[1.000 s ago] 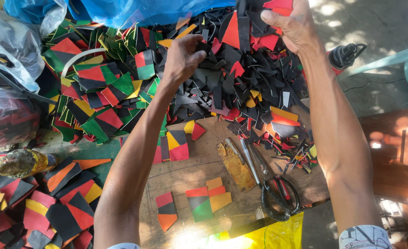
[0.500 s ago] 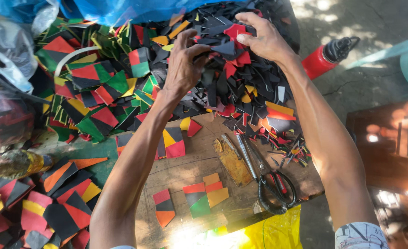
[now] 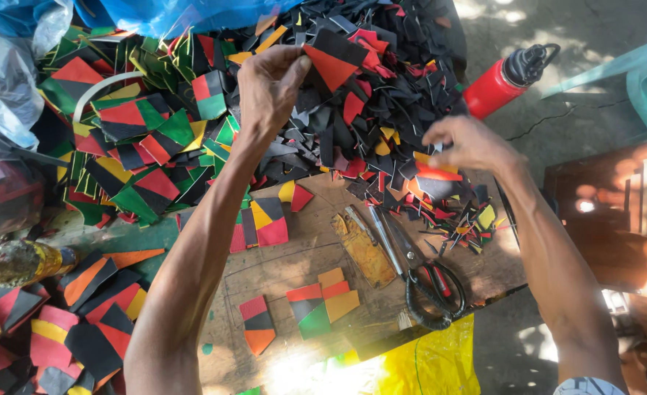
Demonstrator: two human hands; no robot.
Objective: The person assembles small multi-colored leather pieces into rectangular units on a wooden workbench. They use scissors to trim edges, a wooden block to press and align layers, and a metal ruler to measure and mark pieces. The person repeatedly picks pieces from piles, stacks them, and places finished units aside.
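Patch (image 3: pixel 332 60), red and black, is pinched in the left hand (image 3: pixel 269 86) above the scrap pile (image 3: pixel 382 110). Right hand (image 3: pixel 470 146) grips a scrap (image 3: pixel 434 172) at the pile's near edge. Scissors (image 3: pixel 418 271) lie on the bench (image 3: pixel 287 271) between the forearms.

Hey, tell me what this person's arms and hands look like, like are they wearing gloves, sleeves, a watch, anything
Both arms are bare from the hands to the bottom of the picture. The left hand and the right hand wear no gloves, and no watch, ring or bracelet shows. The only clothing in view is a light patterned sleeve edge on the right upper arm.
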